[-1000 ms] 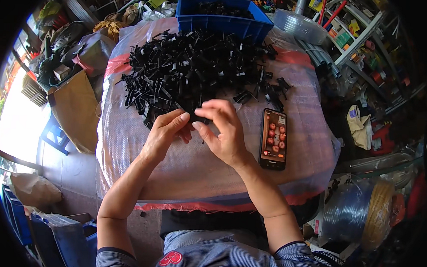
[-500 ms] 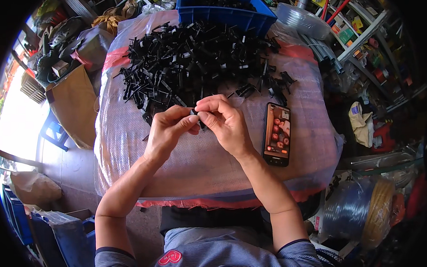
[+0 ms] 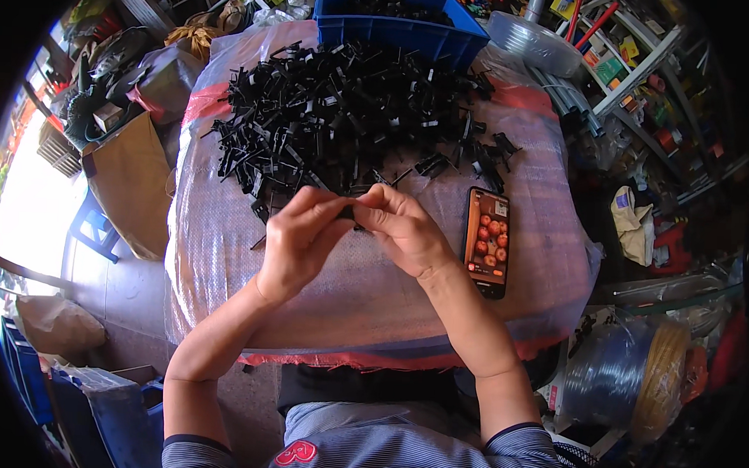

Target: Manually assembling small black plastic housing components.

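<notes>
Left elbow: bent, at the lower left of the frame.
Left forearm: slants up and rightward toward the centre.
Left hand: just left of the frame's centre, fingers curled, thumb stretched rightward.
Right elbow: bent, at the lower right.
Right forearm: slants up and leftward.
Right hand: close beside the left, thumb and forefinger pinched.
Fingertips: both hands' meet near the centre; exact contact unclear.
</notes>
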